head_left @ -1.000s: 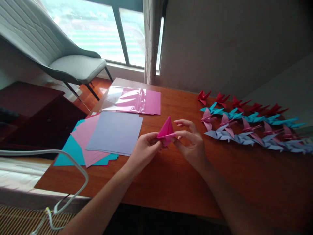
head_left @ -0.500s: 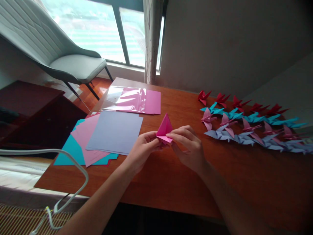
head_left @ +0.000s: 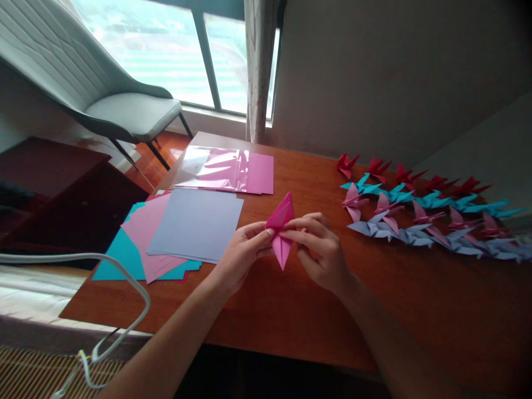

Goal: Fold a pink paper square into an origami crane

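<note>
A folded pink paper piece, a long diamond shape, is held above the wooden table. My left hand pinches its left side with thumb and fingers closed. My right hand pinches its right side at the middle, fingers curled. Both hands meet at the paper's waist; one point sticks up and one hangs down.
A stack of lavender, pink and teal paper sheets lies left of my hands. A clear plastic sleeve on pink sheets lies behind it. Rows of folded paper cranes in red, teal, pink and lavender fill the right. A grey chair stands by the window. A white cable loops at the left edge.
The pink piece has been opened out: its lower flap now hangs down as a point, making a long diamond. My right fingers have closed onto its middle.
</note>
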